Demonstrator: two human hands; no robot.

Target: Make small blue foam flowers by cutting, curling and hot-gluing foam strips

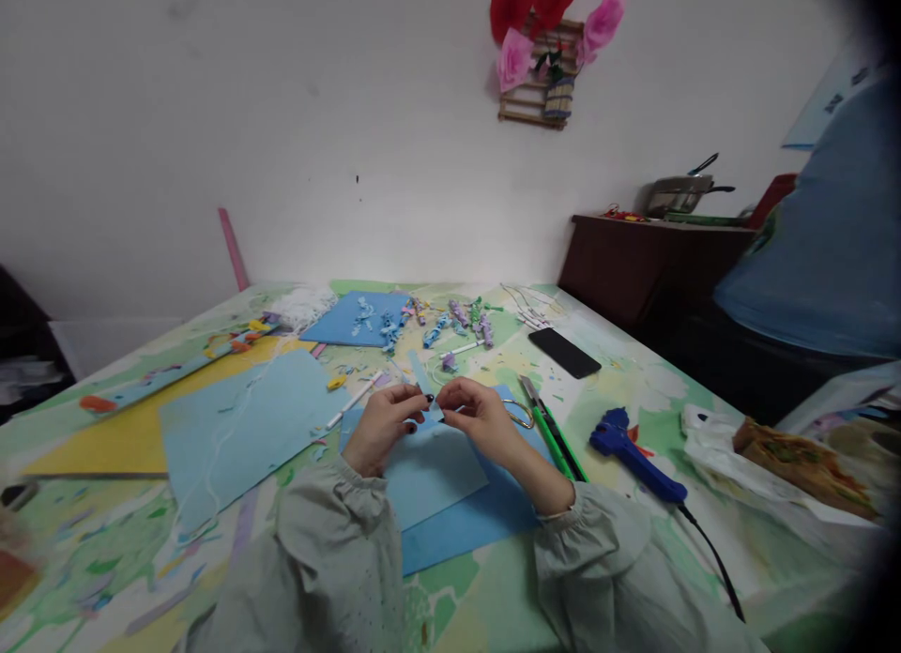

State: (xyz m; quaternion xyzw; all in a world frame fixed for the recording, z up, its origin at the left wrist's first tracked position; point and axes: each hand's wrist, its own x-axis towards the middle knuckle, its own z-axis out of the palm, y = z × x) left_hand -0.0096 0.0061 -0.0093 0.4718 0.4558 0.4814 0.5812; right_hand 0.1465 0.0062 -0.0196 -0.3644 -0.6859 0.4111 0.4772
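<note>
My left hand and my right hand meet at the middle of the table. Their fingertips pinch a narrow light blue strip, whose far end sticks up past the left fingers. Below the hands lies a light blue sheet on top of a darker blue sheet. Close to my right wrist are the scissors, partly hidden, with only a handle loop showing. Beside them rests a green utility knife. A white stick lies left of my left hand.
A blue glue gun with a cord, a black phone and wrapped food are on the right. Several small twisted figures and a blue board stand at the back. A person is at the far right.
</note>
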